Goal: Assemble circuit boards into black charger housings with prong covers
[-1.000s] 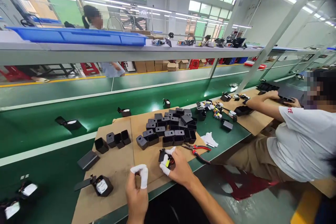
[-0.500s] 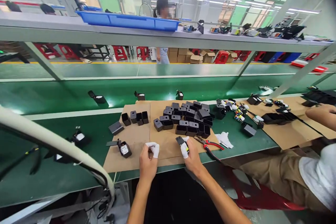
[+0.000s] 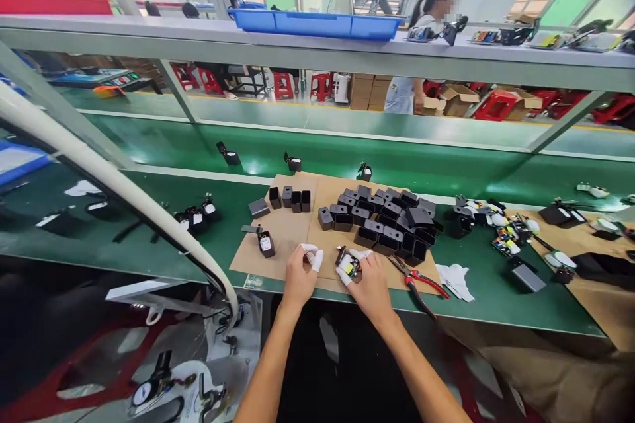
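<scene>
My right hand (image 3: 371, 281), white covers on its fingertips, grips a small circuit board (image 3: 351, 267) with yellow and black parts, just above the brown cardboard (image 3: 292, 228). Left of it, my left hand (image 3: 300, 274) is curled, thumb and covered fingertips close together; whether anything is between them is hidden. A black case (image 3: 266, 244) with a white-topped insert and a flap stands on the cardboard, left of my left hand. Beyond my right hand, several empty black cases (image 3: 387, 215) stand close together. Red-handled pliers (image 3: 419, 281) lie right of that hand.
White crumpled paper (image 3: 455, 281) lies beside the pliers. More circuit boards (image 3: 510, 234) are heaped at right. A pale curved pipe (image 3: 149, 178) crosses the left side. Above the green bench, a shelf holds a blue tray (image 3: 317, 24). A person (image 3: 436, 3) is behind it.
My view has swung left and closer to the bench, so things appear farther right. The circuit board in my right hand has turned to show its components. My left hand stays curled.
</scene>
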`<action>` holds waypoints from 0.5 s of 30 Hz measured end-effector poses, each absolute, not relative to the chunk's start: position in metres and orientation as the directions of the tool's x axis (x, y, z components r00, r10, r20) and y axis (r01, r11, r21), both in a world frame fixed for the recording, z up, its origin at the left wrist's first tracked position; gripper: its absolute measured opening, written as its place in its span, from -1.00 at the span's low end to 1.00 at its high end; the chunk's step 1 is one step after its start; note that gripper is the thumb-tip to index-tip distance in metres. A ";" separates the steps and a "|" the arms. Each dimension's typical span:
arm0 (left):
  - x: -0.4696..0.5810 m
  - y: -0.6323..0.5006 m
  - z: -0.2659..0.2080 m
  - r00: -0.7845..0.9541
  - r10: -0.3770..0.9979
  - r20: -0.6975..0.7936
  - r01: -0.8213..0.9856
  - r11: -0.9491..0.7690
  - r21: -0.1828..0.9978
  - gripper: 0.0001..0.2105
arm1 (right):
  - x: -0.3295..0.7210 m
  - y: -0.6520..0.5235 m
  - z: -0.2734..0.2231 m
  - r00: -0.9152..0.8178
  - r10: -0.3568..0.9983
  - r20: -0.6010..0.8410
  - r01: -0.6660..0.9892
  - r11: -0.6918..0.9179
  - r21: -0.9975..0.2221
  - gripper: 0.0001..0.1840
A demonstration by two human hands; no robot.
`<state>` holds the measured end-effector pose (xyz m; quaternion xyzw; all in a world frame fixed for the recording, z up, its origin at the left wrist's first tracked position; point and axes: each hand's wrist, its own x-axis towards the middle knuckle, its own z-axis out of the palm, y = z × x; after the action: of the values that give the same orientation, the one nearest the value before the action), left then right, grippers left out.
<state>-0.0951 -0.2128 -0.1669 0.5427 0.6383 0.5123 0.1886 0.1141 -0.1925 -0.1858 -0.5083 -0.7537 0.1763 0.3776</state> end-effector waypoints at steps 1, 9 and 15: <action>-0.094 -0.213 -0.169 -0.355 0.876 0.326 0.505 -0.113 0.856 -0.80 | 0.115 -0.192 -0.186 -0.208 0.898 0.388 0.639 0.425 -0.641 -0.54; -0.123 -0.231 -0.176 -0.784 0.419 0.458 0.545 0.111 0.831 -0.64 | 0.117 -0.192 -0.186 -0.224 0.897 0.380 0.670 0.425 -0.609 -0.55; -0.165 -0.235 -0.168 -0.687 0.548 0.478 0.659 0.192 0.727 -0.54 | 0.117 -0.192 -0.185 -0.239 0.894 0.380 0.666 0.435 -0.606 -0.53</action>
<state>-0.1651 -0.2346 -0.1676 0.3919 0.7700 0.5004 -0.0558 0.1172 -0.1921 -0.1848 -0.5062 -0.7702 0.1615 0.3528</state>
